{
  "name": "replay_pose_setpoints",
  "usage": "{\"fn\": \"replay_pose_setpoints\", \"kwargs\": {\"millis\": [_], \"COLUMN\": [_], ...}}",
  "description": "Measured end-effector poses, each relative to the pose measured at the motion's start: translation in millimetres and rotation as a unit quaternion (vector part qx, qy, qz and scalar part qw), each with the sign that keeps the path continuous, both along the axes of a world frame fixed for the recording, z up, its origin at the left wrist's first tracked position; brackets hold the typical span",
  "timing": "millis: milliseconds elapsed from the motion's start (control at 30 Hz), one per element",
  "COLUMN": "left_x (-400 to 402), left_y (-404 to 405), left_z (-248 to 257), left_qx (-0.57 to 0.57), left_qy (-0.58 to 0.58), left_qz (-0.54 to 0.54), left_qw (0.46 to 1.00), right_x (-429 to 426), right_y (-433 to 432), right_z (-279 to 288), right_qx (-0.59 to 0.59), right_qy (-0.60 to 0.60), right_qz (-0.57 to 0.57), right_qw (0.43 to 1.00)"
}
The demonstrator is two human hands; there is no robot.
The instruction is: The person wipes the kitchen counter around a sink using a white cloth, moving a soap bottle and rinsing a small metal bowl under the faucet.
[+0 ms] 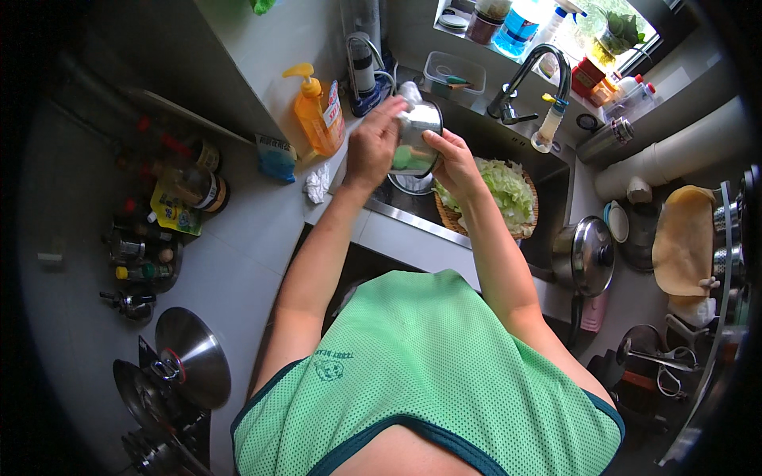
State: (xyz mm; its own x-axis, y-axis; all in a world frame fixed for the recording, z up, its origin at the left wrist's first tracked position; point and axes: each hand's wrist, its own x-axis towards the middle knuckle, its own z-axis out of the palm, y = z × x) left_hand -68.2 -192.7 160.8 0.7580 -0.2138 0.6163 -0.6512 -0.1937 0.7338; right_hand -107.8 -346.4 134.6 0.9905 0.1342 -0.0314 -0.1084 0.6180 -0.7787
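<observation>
In my right hand (455,156) is a shiny metal pot or canister (424,134), tilted above the sink's left side, with its dark rim near my thumb. My left hand (376,143) presses against the pot's outer side with a crumpled white tissue or cloth (410,95), its fingers blurred. The pot's inside faces away and is hidden. Below and to the right, a wicker basket (447,215) heaped with chopped pale-green leaves (503,193), like lettuce or cabbage, sits in the stainless steel sink (550,196). A round rim (411,185) shows under the pot.
A pump bottle of orange liquid (318,122) and a crumpled white tissue (317,183) are on the left counter. The faucet (556,71) arches over the sink from behind. At right stands a lidded steel pan (586,256). A clear plastic box (454,74) is at the back.
</observation>
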Motion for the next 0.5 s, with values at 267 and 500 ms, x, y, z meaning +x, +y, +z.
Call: {"fn": "replay_pose_setpoints", "kwargs": {"millis": [267, 500], "left_x": [-39, -25], "left_y": [-2, -1], "left_z": [-49, -99], "left_qx": [0.125, -0.167], "left_qy": [-0.209, 0.139], "left_qz": [0.097, 0.193], "left_qw": [0.965, 0.957], "right_x": [9, 5], "right_y": [14, 34], "right_z": [2, 14], "right_qx": [0.173, 0.203], "right_qy": [-0.003, -0.025], "right_qz": [-0.099, -0.072], "right_qw": [0.98, 0.976]}}
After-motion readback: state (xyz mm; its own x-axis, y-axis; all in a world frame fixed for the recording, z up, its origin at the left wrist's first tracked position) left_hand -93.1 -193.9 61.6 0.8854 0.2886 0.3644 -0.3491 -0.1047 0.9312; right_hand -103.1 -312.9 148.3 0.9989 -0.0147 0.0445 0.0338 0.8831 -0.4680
